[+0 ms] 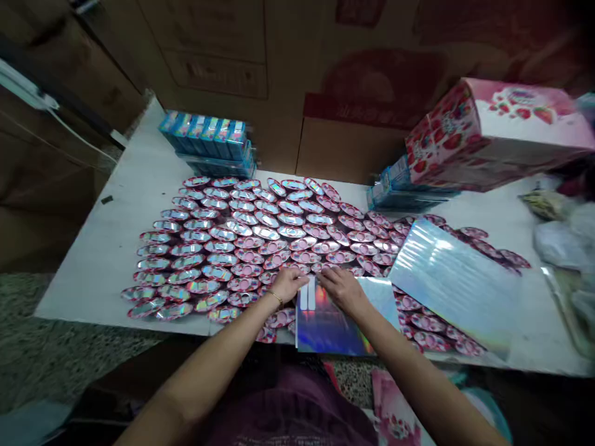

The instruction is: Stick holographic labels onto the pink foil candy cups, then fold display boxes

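Note:
A shiny holographic sheet (pixel 341 331) lies near the table's front edge, on top of many small oval packs. Two narrow white strips (pixel 307 297) sit at its upper left. My left hand (pixel 286 286) is at the sheet's left edge, thumb and fingers drawn together at the top of the strips; what lies between the fingertips is too small to make out. Flat across the sheet's top edge rests my right hand (pixel 343 290), fingers stretched toward the strips. Rows of red-rimmed oval packs (pixel 246 254) with shiny faces surround both hands.
Another large holographic sheet (pixel 460 285) covers packs on the right. Blue boxes (pixel 209 142) are stacked at the back left, with more blue boxes (pixel 393 189) beside a pink strawberry-printed carton (pixel 506 136). Brown cardboard boxes (pixel 279 80) stand behind the table (pixel 93 248).

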{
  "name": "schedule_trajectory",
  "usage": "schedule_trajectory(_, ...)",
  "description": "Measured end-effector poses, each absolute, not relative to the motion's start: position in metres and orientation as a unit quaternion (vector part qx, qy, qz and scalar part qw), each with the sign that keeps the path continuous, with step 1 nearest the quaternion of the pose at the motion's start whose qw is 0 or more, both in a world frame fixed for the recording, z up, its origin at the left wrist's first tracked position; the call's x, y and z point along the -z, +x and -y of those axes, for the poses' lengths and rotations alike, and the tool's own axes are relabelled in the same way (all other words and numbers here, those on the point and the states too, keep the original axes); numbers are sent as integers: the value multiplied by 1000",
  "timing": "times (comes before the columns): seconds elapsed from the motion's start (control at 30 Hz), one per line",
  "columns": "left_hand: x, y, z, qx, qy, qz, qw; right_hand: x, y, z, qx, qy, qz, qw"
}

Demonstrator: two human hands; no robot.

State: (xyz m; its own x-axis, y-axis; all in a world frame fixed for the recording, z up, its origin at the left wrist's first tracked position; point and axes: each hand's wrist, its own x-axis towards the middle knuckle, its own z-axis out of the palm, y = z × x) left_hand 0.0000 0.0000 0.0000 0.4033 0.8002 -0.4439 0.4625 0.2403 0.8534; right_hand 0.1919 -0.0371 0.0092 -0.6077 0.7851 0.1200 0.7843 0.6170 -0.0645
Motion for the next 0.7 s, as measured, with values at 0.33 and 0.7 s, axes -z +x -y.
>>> schedule_trajectory(0.33,0,-2,3,-151,713,-545,415,-83,178,42,-254,-547,765,226)
schedule_trajectory(0.7,-24,2,-8,-345,313,-525,712,-71,173,-10,-530,-655,391,370)
